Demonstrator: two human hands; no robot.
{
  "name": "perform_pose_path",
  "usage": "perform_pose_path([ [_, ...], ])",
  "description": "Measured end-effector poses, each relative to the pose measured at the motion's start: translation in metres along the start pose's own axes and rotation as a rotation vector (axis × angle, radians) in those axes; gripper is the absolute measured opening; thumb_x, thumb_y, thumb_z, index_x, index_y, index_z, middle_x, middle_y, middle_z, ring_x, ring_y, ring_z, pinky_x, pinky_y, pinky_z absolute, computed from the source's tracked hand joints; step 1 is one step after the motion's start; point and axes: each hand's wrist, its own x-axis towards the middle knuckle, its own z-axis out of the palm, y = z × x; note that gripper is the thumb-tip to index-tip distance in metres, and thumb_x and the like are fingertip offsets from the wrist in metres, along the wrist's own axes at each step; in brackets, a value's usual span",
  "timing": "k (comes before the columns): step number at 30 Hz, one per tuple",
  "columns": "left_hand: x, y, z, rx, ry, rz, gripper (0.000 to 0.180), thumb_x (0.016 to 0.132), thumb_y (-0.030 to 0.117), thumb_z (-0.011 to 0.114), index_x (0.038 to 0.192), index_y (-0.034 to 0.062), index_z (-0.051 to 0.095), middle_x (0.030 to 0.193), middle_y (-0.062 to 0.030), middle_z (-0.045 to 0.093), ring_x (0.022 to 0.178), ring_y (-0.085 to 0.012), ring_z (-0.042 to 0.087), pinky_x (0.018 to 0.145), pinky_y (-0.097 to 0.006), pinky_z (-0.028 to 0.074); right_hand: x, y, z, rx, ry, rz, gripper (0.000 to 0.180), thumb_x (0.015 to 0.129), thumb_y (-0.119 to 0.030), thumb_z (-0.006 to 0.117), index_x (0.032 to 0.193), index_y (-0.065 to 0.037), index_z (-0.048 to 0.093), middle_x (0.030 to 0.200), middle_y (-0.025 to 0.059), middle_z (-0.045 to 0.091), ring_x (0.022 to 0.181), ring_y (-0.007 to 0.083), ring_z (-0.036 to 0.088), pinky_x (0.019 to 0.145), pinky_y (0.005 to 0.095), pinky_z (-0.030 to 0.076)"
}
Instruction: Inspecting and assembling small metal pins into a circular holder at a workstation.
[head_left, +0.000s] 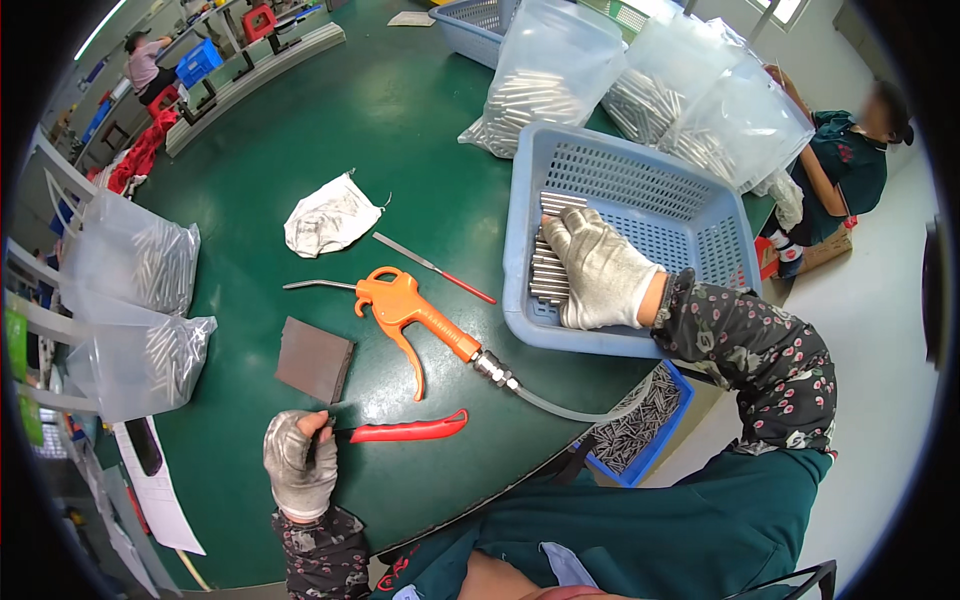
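My right hand [600, 270], in a pale fingertip-less glove, is inside the blue plastic basket [630, 338]. It reaches across a row of shiny metal rods [546, 270], its fingers bent over them. On the green table, my left hand [300, 468], gloved the same way, has its fingers closed in a pinch; what is between them is too small to tell. Right beside those fingers lies a red-handled tool [410, 428], its dark end meeting the hand. Just beyond is a flat brown block [314, 358]. An orange air blow gun [405, 310] lies between my hands.
A clear hose [590, 415] runs from the gun over the table edge. Beyond lie a red-handled file [440, 270] and a white cloth pouch [330, 215]. Bags of rods [530, 100] stand behind the basket. A blue bin of small pins [640, 425] sits below. Another person [840, 165] sits at right.
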Motion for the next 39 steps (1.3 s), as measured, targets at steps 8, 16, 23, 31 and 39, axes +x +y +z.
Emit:
perform_pose_path([
  [8,0.001,0.001,-0.001,0.025,-0.027,0.041,0.021,0.07,-0.002,0.065,0.087,0.006,0.058,0.074,-0.0082,0.057,0.065,-0.0256,0.055,0.062,-0.035,0.045,0.003,-0.002,0.001,-0.004,0.068,-0.06,0.05,0.062,-0.013,0.058,0.104,0.013,0.048,0.089,0.0271,0.055,0.091,0.0383,0.054,0.082,0.0404,0.045],
  [16,0.003,0.005,-0.002,0.008,-0.01,0.059,0.021,0.07,-0.002,0.065,0.088,0.0054,0.058,0.074,-0.0082,0.057,0.065,-0.0258,0.056,0.062,-0.035,0.045,0.009,-0.006,-0.005,-0.051,-0.026,0.005,0.027,0.066,-0.006,0.057,0.09,0.005,0.053,0.075,0.021,0.06,0.078,0.035,0.061,0.07,0.0409,0.049],
  [23,0.005,0.003,0.0,-0.024,0.02,0.071,0.02,0.07,-0.002,0.065,0.087,0.0053,0.058,0.071,-0.0088,0.056,0.063,-0.0267,0.055,0.06,-0.035,0.044,0.015,-0.005,-0.013,0.01,-0.121,0.135,0.017,0.068,-0.007,0.055,0.083,-0.001,0.057,0.072,0.0207,0.062,0.072,0.0365,0.062,0.067,0.0418,0.049],
  [31,0.004,-0.002,0.004,-0.043,0.061,0.06,0.019,0.068,-0.003,0.064,0.084,0.0042,0.058,0.072,-0.0102,0.057,0.066,-0.0285,0.056,0.062,-0.036,0.045,0.019,0.01,-0.015,0.185,-0.114,0.323,0.031,0.063,-0.017,0.06,0.088,0.001,0.06,0.075,0.0213,0.062,0.074,0.0357,0.062,0.07,0.0383,0.049],
  [39,0.003,-0.001,0.002,-0.062,0.077,0.039,0.018,0.068,-0.003,0.064,0.084,0.0037,0.059,0.073,-0.0105,0.059,0.069,-0.0286,0.058,0.064,-0.036,0.046,0.018,0.034,-0.003,0.918,0.07,0.489,0.025,0.06,-0.009,0.067,0.079,0.005,0.059,0.068,0.0061,0.059,0.061,0.014,0.053,0.056,0.0285,0.044],
])
